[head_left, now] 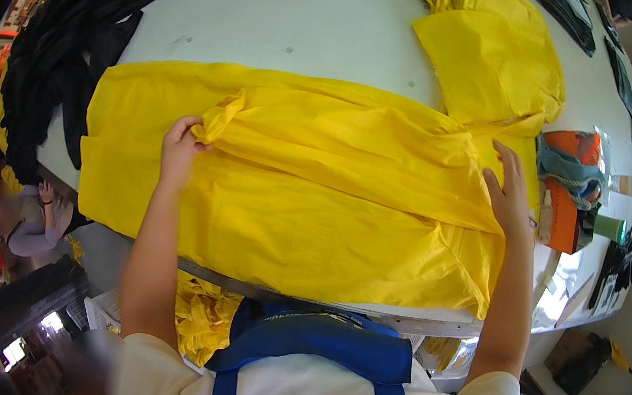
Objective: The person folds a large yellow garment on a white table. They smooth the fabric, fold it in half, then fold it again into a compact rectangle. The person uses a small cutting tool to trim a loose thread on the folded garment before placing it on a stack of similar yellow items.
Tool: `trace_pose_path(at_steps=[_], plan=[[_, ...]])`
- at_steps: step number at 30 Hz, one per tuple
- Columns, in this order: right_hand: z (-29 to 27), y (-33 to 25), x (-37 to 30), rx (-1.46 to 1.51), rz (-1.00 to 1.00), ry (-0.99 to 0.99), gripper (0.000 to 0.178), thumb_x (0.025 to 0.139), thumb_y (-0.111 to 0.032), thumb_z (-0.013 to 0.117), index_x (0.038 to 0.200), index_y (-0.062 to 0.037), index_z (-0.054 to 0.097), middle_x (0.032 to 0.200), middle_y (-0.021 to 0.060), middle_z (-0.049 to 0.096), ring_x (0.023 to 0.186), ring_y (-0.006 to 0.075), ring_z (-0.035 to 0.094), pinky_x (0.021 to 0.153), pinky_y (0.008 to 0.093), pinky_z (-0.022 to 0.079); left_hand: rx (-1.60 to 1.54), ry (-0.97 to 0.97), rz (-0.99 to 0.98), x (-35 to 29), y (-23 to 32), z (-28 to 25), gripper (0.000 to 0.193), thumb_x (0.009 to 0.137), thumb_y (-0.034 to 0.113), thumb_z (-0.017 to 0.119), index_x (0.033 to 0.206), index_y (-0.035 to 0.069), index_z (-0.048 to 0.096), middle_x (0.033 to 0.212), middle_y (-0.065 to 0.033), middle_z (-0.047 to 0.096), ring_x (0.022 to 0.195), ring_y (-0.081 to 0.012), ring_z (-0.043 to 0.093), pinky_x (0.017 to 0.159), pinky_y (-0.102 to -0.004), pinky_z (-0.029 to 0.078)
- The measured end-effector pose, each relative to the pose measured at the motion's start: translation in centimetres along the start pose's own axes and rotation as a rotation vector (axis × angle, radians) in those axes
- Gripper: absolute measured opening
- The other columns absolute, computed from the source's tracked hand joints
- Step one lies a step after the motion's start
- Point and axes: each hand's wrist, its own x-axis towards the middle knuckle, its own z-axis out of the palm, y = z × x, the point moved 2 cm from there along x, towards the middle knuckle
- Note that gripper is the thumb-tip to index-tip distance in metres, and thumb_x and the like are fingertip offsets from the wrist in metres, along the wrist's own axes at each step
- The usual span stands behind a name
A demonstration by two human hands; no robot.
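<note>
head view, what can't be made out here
All in the head view:
Table: partly hidden under the yellow cloth.
Black cloth: cut off by the top edge.
Person at far left: head blurred.
Right hand: whether it touches the yellow cloth; its back hides the palm.

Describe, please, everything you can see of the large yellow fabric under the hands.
The yellow fabric looks smooth and slightly shiny. It lies layered and creased along the near side of the table, with a bunched, sleeve-like strip on top. The left hand pinches the strip's left end; the right hand, open, is at the right end, its contact unclear.
</note>
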Motion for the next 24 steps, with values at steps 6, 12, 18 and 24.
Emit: trace_pose_path(at_steps=[6, 12, 18, 24], plan=[[8.3, 4.5, 5.7, 0.087, -0.175, 0.175, 0.015, 0.094, -0.014, 0.052, 0.097, 0.0006, 0.053, 0.107, 0.0244, 0.055, 0.097, 0.0425, 0.053, 0.083, 0.0468, 0.045, -0.134, -0.196, 0.145, 2.4, 1.4, -3.6, 0.019, 0.085, -0.004, 0.039, 0.087, 0.001, 0.058, 0.093, -0.0057, 0.059, 0.088, -0.018, 0.055, 0.086, -0.0295, 0.042], [12.5, 2.8, 6.9, -0.241, 0.249, 0.229, 0.023, 0.097, -0.022, 0.05, 0.095, 0.0003, 0.053, 0.101, 0.0232, 0.055, 0.094, 0.0423, 0.051, 0.082, 0.0492, 0.043, 0.789, -0.151, 0.417, 5.6, -1.8, -6.0, 0.015, 0.083, 0.0, 0.049, 0.092, -0.001, 0.061, 0.098, -0.0113, 0.06, 0.089, -0.0244, 0.056, 0.081, -0.0321, 0.046], [13.8, 3.1, 6.1, -0.176, 0.252, 0.405, 0.024, 0.097, -0.023, 0.05, 0.093, -0.0002, 0.053, 0.099, 0.0213, 0.054, 0.095, 0.0412, 0.049, 0.083, 0.0482, 0.041, 0.767, 0.144, 0.466, 1.4, 2.9, 3.4, 0.034, 0.089, 0.018, 0.062, 0.12, 0.01, 0.053, 0.099, -0.0153, 0.061, 0.088, -0.0279, 0.06, 0.076, -0.0338, 0.048], [13.6, 3.1, 5.8, -0.085, 0.2, 0.442, 0.021, 0.097, -0.018, 0.051, 0.09, 0.0012, 0.052, 0.096, 0.0204, 0.053, 0.092, 0.0402, 0.049, 0.081, 0.0452, 0.041, 0.107, -0.103, 0.167, 3.8, 5.9, -0.3, 0.029, 0.096, 0.013, 0.052, 0.124, 0.009, 0.052, 0.092, -0.0051, 0.064, 0.086, -0.0183, 0.06, 0.077, -0.0297, 0.048]])
